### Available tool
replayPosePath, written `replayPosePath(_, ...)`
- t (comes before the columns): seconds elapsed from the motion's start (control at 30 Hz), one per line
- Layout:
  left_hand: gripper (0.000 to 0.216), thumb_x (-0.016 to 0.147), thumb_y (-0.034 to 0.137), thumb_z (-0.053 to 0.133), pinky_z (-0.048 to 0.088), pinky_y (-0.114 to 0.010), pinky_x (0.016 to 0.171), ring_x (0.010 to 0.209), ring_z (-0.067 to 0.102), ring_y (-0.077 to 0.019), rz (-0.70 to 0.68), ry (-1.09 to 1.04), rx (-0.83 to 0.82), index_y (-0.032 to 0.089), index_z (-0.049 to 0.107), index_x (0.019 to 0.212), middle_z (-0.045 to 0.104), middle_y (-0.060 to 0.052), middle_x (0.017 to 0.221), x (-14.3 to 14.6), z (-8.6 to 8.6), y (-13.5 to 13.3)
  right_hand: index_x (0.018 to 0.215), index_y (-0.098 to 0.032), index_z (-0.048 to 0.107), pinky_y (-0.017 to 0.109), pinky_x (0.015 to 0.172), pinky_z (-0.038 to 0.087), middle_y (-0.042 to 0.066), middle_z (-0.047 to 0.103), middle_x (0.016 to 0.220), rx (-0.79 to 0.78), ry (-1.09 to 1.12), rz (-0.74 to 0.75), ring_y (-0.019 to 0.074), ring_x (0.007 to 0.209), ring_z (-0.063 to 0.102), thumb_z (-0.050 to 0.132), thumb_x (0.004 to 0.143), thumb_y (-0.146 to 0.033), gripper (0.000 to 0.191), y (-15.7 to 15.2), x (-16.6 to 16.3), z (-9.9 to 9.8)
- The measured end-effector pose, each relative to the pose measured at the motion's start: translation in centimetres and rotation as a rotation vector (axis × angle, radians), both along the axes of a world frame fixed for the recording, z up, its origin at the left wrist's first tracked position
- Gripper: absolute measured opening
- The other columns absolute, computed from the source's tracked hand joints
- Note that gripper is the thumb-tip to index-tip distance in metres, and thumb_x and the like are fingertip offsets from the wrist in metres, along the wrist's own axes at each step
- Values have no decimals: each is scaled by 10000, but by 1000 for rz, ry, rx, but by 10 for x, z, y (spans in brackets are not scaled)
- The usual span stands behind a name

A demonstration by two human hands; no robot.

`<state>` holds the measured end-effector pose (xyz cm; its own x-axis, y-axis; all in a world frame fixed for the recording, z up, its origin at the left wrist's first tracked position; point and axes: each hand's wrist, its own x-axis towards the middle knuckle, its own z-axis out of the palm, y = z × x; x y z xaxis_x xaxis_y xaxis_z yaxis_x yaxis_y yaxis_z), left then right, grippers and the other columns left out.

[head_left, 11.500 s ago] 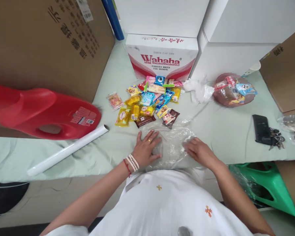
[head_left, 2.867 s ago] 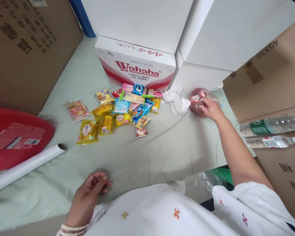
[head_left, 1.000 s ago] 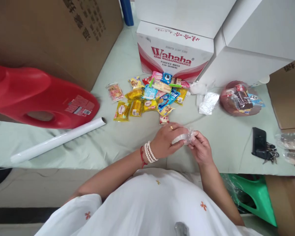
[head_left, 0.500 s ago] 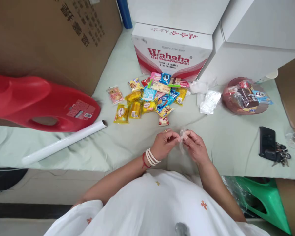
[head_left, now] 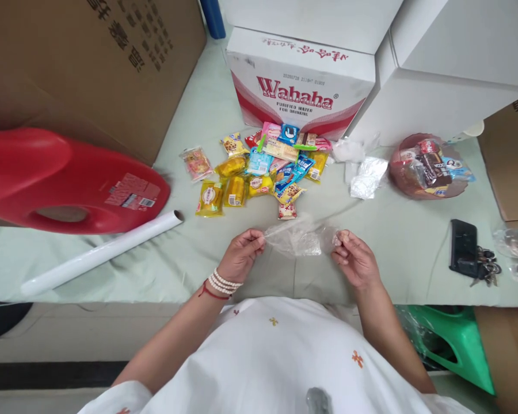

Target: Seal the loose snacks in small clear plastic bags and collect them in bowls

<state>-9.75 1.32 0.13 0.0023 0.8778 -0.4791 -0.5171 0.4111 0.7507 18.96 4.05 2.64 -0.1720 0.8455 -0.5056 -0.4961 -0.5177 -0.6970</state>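
A clear plastic bag (head_left: 301,239) is stretched between my two hands, just above the pale green cloth (head_left: 190,253). My left hand (head_left: 240,254) pinches its left end, fingers closed. My right hand (head_left: 354,259) pinches its right end, fingers closed too. Just beyond the bag lies a heap of several wrapped snacks (head_left: 259,169) in yellow, blue and pink. The nearest one is a small red-and-white packet (head_left: 287,211).
A red jug (head_left: 60,181) and a white paper roll (head_left: 99,253) lie at the left. A Wahaha carton (head_left: 300,86) and white boxes stand behind. A filled snack bag (head_left: 429,168), crumpled plastic (head_left: 366,177), a phone with keys (head_left: 464,244) lie at the right.
My hands have moved apart and pulled the crumpled plastic bag out flat between them. Half a second ago they were close together, working on the bunched bag.
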Motion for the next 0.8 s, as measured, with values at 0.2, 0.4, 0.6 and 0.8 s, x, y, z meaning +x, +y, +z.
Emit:
replayPosePath(0.2, 295, 757, 271, 869, 606, -337, 806, 928, 695, -171, 130, -250, 4, 215, 597, 856, 736, -21, 970, -16, 2, -3, 785, -183, 614, 122, 444, 292, -10, 475, 813, 8, -10, -39, 59, 592, 303, 891, 715, -323, 318, 2, -14, 6)
replayPosePath(0.4, 259, 824, 218, 807, 613, -443, 901, 1061, 716, -209, 211, -323, 9, 232, 558, 893, 752, -15, 1021, -24, -3, -2, 763, -195, 583, 182, 441, 255, -30, 425, 722, 13, -389, 110, 83, 575, 305, 860, 725, -510, 421, -28, 22, 1)
replayPosePath(0.6, 244, 847, 241, 796, 586, -511, 968, 1119, 709, -244, 104, -331, 59, 220, 559, 899, 733, -5, 980, -9, 6, -5, 875, -213, 673, 286, 642, 445, 25, 597, 771, 369, -1073, 178, 170, 707, 528, 606, 923, -607, 403, -30, 28, 12)
replayPosePath(0.8, 308, 824, 312, 833, 601, -482, 946, 1071, 735, -253, 14, -264, 124, 213, 548, 885, 703, 23, 935, 5, 29, -11, 991, -259, 742, 415, 912, 488, 99, 683, 1084, 709, -975, 316, 274, 1029, 593, 729, 851, -525, 300, 12, -66, 8)
